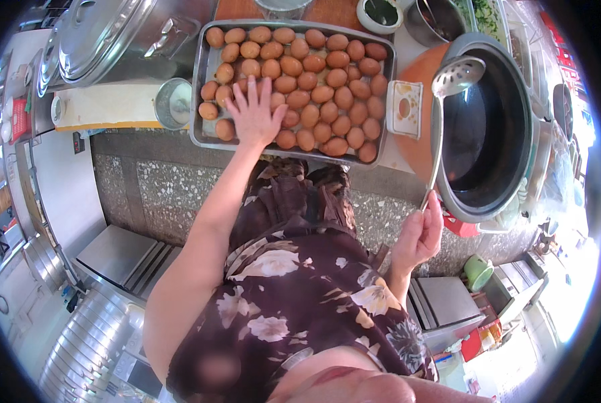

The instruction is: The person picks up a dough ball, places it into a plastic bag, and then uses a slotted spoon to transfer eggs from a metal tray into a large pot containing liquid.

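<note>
Brown eggs [307, 80] cover most of a rectangular metal tray [300, 154] in front of me. My left hand [254, 113] lies with fingers spread over the eggs at the tray's left part; it grips none that I can see. Between thumb and fingers, my right hand [421, 231] holds the handle end of a metal slotted spoon [459, 75]. The spoon's perforated bowl is over the near-left rim of a deep, dark-lined pot [482, 136] with an orange outside. That pot contains dark liquid, and its white side handle [405, 110] adjoins the tray's right edge.
A large lidded steel pot [129, 45] stands at the left, with a metal bowl [173, 103] near the tray. Behind the tray's right corner are a white bowl [379, 15] of dark contents and a steel pot [434, 22]. A green bucket [478, 273] is at lower right.
</note>
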`<act>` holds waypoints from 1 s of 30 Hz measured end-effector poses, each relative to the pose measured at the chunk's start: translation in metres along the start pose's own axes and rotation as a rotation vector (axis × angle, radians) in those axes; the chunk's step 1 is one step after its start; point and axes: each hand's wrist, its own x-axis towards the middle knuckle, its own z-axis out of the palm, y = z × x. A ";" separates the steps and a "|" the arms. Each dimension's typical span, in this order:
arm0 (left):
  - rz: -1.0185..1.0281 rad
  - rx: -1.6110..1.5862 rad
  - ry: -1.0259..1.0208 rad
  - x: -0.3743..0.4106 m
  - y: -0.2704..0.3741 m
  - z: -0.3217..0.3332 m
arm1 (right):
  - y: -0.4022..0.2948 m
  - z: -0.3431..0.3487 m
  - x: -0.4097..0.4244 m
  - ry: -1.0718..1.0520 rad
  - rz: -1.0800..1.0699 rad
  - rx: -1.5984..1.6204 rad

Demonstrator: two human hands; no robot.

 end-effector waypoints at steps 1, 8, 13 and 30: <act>0.018 -0.006 -0.025 0.003 0.013 0.000 | 0.001 -0.001 -0.002 0.019 0.016 0.033; 0.034 -0.233 0.058 0.004 0.084 0.016 | -0.011 -0.005 0.004 0.008 0.013 0.117; 0.104 -0.260 0.088 0.006 0.106 0.014 | -0.018 0.000 0.009 0.010 0.037 0.190; 0.400 -0.365 0.039 0.040 0.151 0.017 | -0.016 -0.010 0.007 0.049 0.030 0.147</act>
